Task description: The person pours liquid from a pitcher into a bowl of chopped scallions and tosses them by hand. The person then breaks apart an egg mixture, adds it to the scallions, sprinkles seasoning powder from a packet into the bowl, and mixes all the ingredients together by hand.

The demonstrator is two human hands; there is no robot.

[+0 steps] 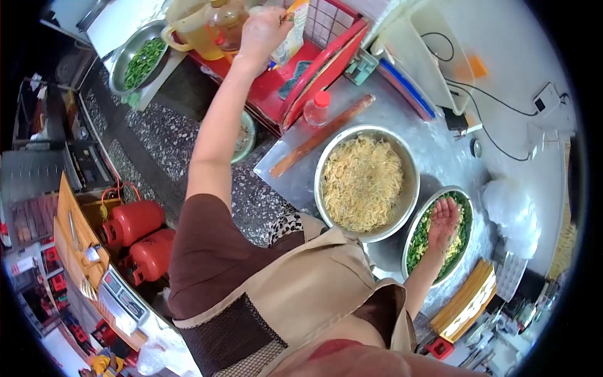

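My left hand (pixel 266 32) is raised over a red wire-sided rack (pixel 267 91), fingers curled in; what they hold, if anything, is hidden. Close by stand an oil jug (pixel 226 24) and a white and yellow packet (pixel 293 39). Palm up, my right hand (pixel 443 223) lies over chopped greens with yellow bits (pixel 419 247) in a metal bowl (pixel 405 257). Its fingers are stretched out, with green specks on the skin. To its left sits a larger metal bowl (pixel 321 207) full of thin yellowish noodles (pixel 363 182).
A rolling pin (pixel 321 136) and a red-capped bottle (pixel 318 108) lie beyond the noodles on the metal table (pixel 282 157). Another bowl of greens (pixel 143 63) stands far left. Red gas cylinders (pixel 139 220) are at left. A plastic bag (pixel 512 217) rests at right.
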